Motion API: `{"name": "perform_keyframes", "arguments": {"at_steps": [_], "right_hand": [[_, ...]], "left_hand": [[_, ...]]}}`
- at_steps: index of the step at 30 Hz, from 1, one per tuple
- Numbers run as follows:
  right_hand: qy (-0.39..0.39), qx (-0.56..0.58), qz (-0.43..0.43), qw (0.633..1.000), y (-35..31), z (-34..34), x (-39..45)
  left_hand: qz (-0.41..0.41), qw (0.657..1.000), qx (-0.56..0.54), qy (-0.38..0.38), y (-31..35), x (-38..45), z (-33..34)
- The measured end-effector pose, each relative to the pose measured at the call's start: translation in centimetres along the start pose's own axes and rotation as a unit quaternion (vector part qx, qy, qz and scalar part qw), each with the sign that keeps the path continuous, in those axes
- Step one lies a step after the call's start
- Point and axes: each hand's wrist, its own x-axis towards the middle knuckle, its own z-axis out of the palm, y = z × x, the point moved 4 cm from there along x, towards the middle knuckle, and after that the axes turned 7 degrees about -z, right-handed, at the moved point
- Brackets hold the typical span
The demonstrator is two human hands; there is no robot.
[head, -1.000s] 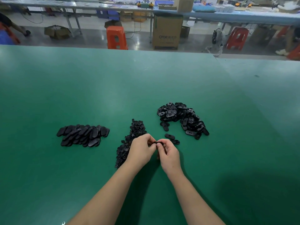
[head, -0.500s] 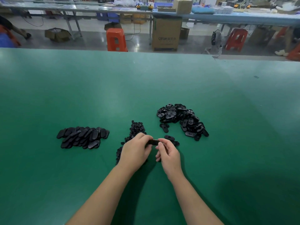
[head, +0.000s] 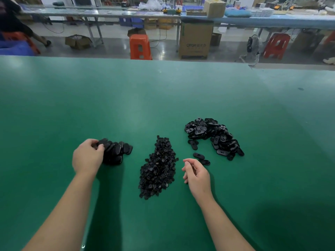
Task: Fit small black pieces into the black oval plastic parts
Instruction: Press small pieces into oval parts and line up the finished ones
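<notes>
1. A workshop's wide green bench (head: 163, 98) carries three black heaps near its near edge.
2. The left hand (head: 87, 158) curls on the tidy pile of black oval plastic parts (head: 117, 151), probably depositing one.
3. The right hand (head: 196, 175), loosely curled and empty, hangs beside the heap of small black pieces (head: 158, 165), ready for another.
4. The jumbled oval parts (head: 213, 136), probably unfitted, lie farther right.

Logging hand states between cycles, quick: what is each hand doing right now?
Left hand: fingers curled onto the left pile of oval parts; whether it grips one cannot be told.
Right hand: loosely curled, holding nothing.
</notes>
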Motion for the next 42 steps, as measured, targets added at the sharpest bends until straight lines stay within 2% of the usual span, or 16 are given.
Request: {"name": "perform_keyframes", "arguments": {"at_steps": [3,6,12,17,21,27,31,38,40,42], "right_hand": [[-0.002,-0.009,-0.002,1.0,0.0,0.1,0.0],[-0.004,-0.016,-0.003,1.0,0.0,0.2,0.1],[-0.006,-0.029,-0.005,1.0,-0.1,0.2,0.0],[-0.011,-0.033,-0.005,0.999,-0.1,0.3,0.0],[-0.012,-0.035,-0.008,0.999,-0.2,0.3,0.0],[-0.02,-0.047,-0.014,0.999,-0.2,0.3,-0.2],[-0.036,-0.058,-0.016,0.998,-0.3,0.4,-0.2],[-0.114,-0.073,-0.002,0.991,-0.5,-0.1,0.6],[-0.099,-0.113,-0.021,0.988,-0.7,-1.3,1.1],[-0.049,-0.202,-0.062,0.976,-0.8,-3.3,1.9]], "left_hand": [[-0.039,0.999,0.01,-0.007,-1.1,1.3,-0.4],[-0.038,0.999,0.017,-0.018,-1.1,1.6,-0.5],[0.069,0.997,-0.039,-0.011,1.4,-0.3,0.4],[0.212,0.968,-0.018,-0.133,4.4,-4.6,3.8],[0.213,0.958,0.008,-0.192,4.8,-7.3,6.9],[0.22,0.967,0.004,-0.129,3.6,-8.4,7.9],[0.232,0.964,-0.013,-0.128,3.2,-8.4,8.3],[0.228,0.965,-0.008,-0.128,3.3,-8.2,8.5],[0.225,0.966,-0.004,-0.126,3.3,-8.1,8.5],[0.223,0.966,-0.004,-0.127,3.2,-8.1,8.6]]}}
